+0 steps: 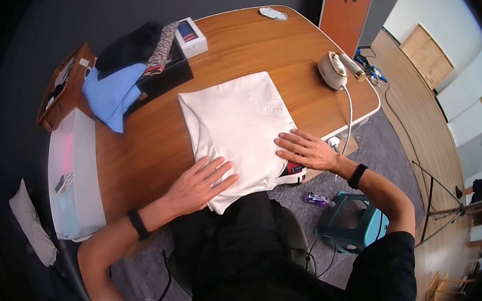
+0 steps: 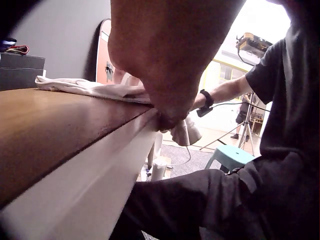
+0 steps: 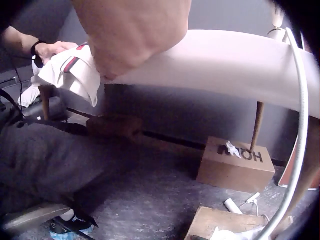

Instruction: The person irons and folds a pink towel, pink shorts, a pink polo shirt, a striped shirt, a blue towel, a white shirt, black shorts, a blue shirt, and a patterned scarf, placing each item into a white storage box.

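A white shirt (image 1: 243,125) with raised lettering near its neckline lies folded on the wooden table, its lower end hanging over the front edge. My left hand (image 1: 196,186) rests on its lower left part with fingers extended and slightly spread. On the right side of the cloth lies my right hand (image 1: 307,150), fingers straight. Beneath that hand a red and dark striped part of the garment shows at the table edge. In the right wrist view the shirt's hanging end (image 3: 82,75) drapes past the white table rim. The left fingertips are hidden in the left wrist view.
A garment steamer (image 1: 332,72) stands at the table's right, its hose (image 1: 349,110) running over the edge. Black box (image 1: 171,73), blue cloth (image 1: 114,91), white box (image 1: 192,38) and brown basket (image 1: 61,87) line the left side. A teal stool (image 1: 353,222) is on the floor.
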The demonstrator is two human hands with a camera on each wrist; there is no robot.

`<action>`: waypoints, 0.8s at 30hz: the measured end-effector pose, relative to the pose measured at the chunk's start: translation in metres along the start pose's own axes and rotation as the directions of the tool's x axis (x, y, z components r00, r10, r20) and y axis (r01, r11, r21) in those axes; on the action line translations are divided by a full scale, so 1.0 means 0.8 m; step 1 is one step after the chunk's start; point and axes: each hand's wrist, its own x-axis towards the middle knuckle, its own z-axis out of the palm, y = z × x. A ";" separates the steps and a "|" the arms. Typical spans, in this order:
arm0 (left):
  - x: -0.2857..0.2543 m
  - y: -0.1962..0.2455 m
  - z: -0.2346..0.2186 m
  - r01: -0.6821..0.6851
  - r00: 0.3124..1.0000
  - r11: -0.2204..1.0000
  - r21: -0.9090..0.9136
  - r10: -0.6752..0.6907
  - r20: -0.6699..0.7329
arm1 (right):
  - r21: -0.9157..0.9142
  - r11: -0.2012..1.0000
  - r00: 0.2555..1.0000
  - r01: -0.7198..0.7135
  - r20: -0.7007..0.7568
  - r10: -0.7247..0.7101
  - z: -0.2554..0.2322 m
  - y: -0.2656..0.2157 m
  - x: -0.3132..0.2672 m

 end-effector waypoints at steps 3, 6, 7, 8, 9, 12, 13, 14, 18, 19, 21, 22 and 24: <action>0.007 0.002 0.004 0.060 0.998 0.997 0.047 -0.058 -0.035 | 0.151 0.989 1.000 -0.003 0.005 0.002 -0.015 -0.007 0.015; 0.004 -0.002 0.024 0.016 0.989 0.999 0.046 -0.009 -0.147 | 0.306 0.951 0.999 -0.040 0.007 0.040 -0.036 -0.013 0.020; 0.001 -0.005 0.026 -0.010 0.981 0.998 0.070 0.023 -0.191 | 0.339 0.939 0.998 -0.061 0.025 0.056 -0.040 -0.016 0.017; -0.003 -0.007 0.028 -0.034 0.971 0.995 0.094 0.055 -0.231 | 0.373 0.924 0.997 -0.082 0.043 0.071 -0.044 -0.018 0.017; -0.007 -0.007 0.031 -0.037 0.966 0.998 0.054 0.050 -0.255 | 0.398 0.914 0.996 -0.082 0.008 0.086 -0.048 -0.019 0.019; -0.013 -0.005 0.014 -0.052 0.955 0.994 -0.094 0.022 -0.297 | 0.555 0.821 0.991 -0.135 0.054 0.126 -0.067 -0.017 0.030; -0.016 -0.005 0.012 -0.061 0.956 0.985 -0.162 0.011 -0.294 | 0.648 0.747 0.988 -0.148 0.065 0.140 -0.066 -0.012 0.032; -0.017 -0.005 0.010 -0.073 0.957 0.971 -0.228 0.003 -0.292 | 0.760 0.618 0.979 -0.202 0.132 0.158 -0.065 -0.002 0.034; -0.012 -0.033 -0.009 0.061 0.978 0.723 -0.688 -0.182 -0.104 | 0.735 0.244 0.761 -0.633 0.533 0.370 -0.025 0.042 -0.006; -0.007 -0.048 -0.024 0.164 0.972 0.616 -0.770 -0.236 0.018 | 0.736 0.150 0.710 -0.660 0.547 0.443 -0.023 0.061 0.003; 0.011 -0.070 -0.026 0.335 0.852 0.271 -0.902 -0.497 0.167 | 0.808 -0.248 0.616 -0.535 0.573 0.540 -0.039 0.067 0.043; 0.023 -0.080 -0.014 0.333 0.698 0.029 -0.942 -0.680 0.226 | 0.794 -0.514 0.578 -0.323 0.596 0.558 -0.054 0.058 0.079; 0.035 -0.115 -0.011 0.362 0.657 -0.368 -0.857 -0.551 0.514 | 0.716 -0.570 0.429 -0.403 0.698 0.573 -0.027 0.069 0.087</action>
